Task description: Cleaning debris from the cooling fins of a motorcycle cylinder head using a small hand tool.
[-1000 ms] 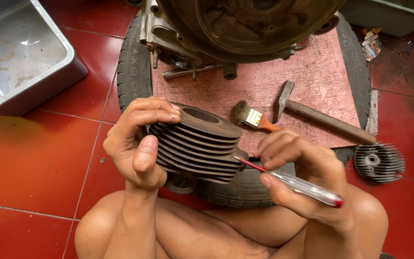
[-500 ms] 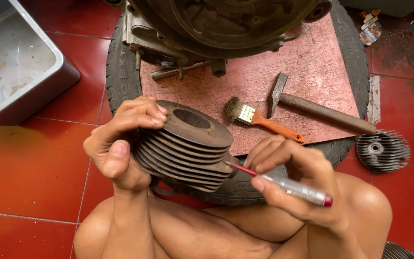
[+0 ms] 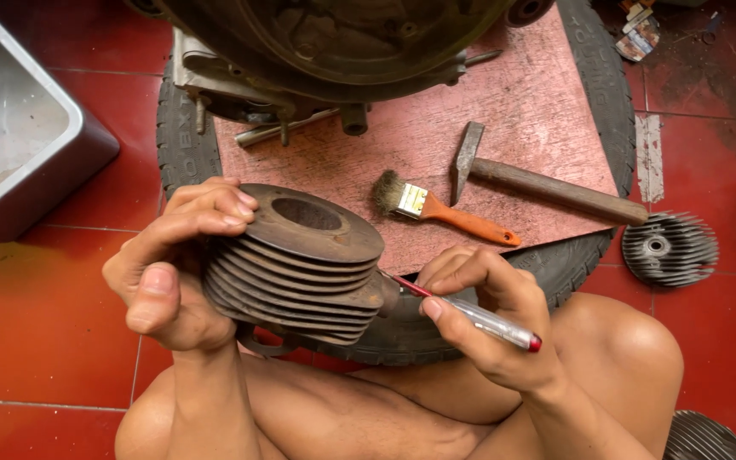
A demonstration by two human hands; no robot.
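my left hand (image 3: 172,273) is wrapped around the finned cylinder (image 3: 300,260), fingers curled over its top rim, thumb down the side, holding it tilted above my lap. my right hand (image 3: 487,311) pinches a pen (image 3: 470,313) between thumb and fingertips, its red tip touching the cylinder's lower fin edge on the side away from my left palm. i see no mark laid on the metal yet, so i judge the marking barely begun, most of the rim left. beyond my grip, the tyre (image 3: 182,145) and the pink board (image 3: 538,111) sit close, with brush (image 3: 436,207) and hammer (image 3: 547,183) lying just past my right knuckles. open room is toward my knees; the engine case (image 3: 325,43) crowds the far side.
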